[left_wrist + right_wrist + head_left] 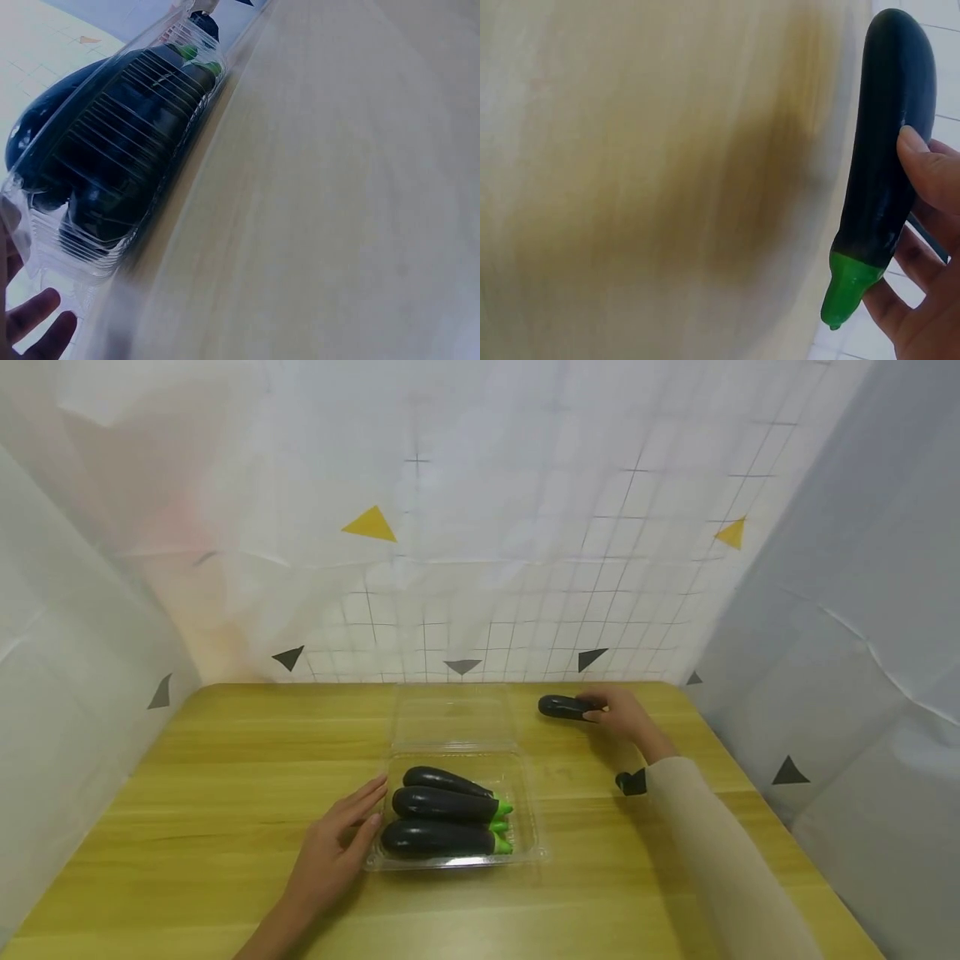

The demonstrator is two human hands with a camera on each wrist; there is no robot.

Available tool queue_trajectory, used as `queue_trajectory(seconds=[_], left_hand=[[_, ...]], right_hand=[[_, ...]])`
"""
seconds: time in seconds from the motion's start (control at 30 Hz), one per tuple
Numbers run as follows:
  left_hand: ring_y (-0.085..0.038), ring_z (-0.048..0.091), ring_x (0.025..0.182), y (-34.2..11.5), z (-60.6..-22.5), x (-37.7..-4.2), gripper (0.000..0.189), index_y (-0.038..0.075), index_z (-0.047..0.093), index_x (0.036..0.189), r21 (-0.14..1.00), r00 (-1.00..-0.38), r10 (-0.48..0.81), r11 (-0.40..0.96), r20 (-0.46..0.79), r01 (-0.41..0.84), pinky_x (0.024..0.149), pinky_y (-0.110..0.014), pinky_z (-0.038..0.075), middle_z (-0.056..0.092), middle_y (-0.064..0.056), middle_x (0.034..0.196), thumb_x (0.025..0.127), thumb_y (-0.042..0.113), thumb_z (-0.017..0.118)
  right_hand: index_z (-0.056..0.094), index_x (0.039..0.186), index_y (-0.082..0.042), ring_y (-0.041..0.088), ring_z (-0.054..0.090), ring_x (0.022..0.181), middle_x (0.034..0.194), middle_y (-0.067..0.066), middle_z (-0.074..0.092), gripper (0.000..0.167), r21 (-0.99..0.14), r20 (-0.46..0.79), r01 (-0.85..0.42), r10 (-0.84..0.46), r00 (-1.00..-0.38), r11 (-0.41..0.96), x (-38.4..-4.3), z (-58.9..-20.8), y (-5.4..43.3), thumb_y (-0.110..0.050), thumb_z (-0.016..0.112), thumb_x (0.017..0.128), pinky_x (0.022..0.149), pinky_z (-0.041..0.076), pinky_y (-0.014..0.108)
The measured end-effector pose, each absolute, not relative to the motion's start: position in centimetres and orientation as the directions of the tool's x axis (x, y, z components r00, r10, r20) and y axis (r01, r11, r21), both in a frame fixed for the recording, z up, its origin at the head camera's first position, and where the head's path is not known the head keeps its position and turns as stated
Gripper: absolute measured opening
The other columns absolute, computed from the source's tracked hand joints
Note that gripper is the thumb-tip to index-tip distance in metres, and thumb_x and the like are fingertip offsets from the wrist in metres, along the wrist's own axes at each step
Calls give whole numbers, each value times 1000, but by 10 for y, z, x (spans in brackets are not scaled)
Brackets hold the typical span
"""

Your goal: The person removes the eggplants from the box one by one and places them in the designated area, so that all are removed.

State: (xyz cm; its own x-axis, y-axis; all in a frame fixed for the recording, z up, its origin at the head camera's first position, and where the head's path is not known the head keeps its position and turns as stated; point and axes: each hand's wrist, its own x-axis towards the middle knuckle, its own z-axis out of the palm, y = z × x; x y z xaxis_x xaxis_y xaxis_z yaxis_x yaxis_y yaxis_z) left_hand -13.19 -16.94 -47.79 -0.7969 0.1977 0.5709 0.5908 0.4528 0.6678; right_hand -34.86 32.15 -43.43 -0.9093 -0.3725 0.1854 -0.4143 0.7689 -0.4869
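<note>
Several dark eggplants (442, 804) with green stems lie side by side in a clear plastic clamshell box (528, 827), stems toward the right. Its lid (453, 714) is folded back flat on the table. My left hand (330, 852) rests against the box's left side, fingers fairly straight; in the left wrist view its fingertips (52, 334) show by the box's end. At the back right, my right hand (618, 714) grips another eggplant (558, 707) between thumb and fingers. The right wrist view shows that eggplant (889, 142) whole, its green stem hanging lowest.
The wooden table (225, 793) has white sheeting (480, 485) standing behind it and at both sides, with black and yellow triangles stuck on. A black band (632, 782) sits at my right sleeve's cuff.
</note>
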Motion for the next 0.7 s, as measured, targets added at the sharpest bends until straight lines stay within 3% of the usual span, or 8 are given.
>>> queue_trajectory(seconds=[0.7], left_hand=[[-25, 57, 131, -169, -478, -133, 40, 3, 65, 139, 652, -783, 203, 455, 587, 607, 99, -18, 49, 58, -10, 148, 100, -1, 67]], right_hand=[[62, 137, 5, 48, 55, 128, 136, 26, 62, 40, -466, 186, -417, -375, -908, 780, -349, -448, 322, 4, 67, 98, 110, 41, 62]])
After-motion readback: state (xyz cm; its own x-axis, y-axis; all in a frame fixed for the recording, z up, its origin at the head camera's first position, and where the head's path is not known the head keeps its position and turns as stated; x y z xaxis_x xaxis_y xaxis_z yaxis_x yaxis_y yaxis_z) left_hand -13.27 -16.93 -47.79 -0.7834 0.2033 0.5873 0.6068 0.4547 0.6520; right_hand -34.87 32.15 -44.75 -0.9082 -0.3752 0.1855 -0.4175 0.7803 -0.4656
